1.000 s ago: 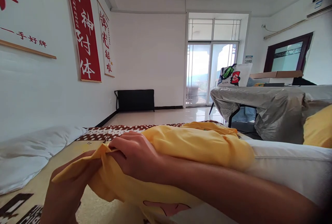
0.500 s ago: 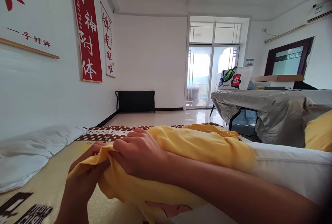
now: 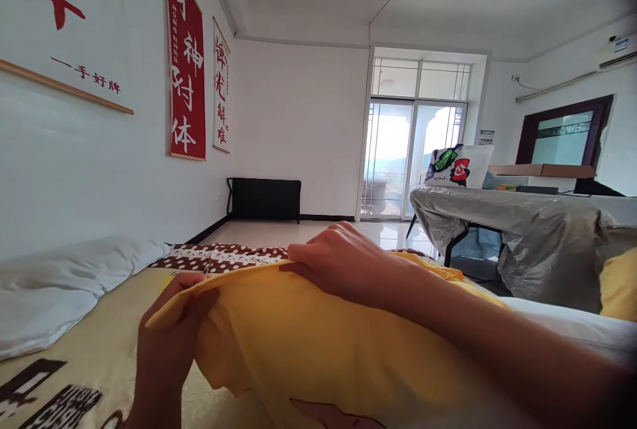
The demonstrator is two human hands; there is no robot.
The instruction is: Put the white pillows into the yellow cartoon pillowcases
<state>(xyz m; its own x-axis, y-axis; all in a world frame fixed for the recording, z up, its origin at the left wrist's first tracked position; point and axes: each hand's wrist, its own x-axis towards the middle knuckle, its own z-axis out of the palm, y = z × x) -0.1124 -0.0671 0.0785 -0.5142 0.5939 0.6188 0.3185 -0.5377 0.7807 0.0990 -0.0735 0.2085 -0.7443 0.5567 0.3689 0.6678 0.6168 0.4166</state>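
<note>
1. Yellow cloth (image 3: 308, 329) hangs taut over a patterned blanket (image 3: 109, 343), its upper edge clamped in both the left hand (image 3: 172, 313) and the right hand (image 3: 343, 260).
2. Watching remotely, I see a slip risk: the left hand pinches only the margin, so an uneven tug could free it.

The yellow cloth (image 3: 298, 329) looks thin, smooth and matt, lightly creased. The bedspread (image 3: 104, 336) appears to be soft, matt fabric; the white bedding (image 3: 50, 296) is smooth, wrinkled cloth. The table cover (image 3: 537, 237) resembles crinkled plastic with a silvery sheen. The floor (image 3: 249, 231) is smooth and glossy, the sliding doors (image 3: 388, 150) clear glass.
</note>
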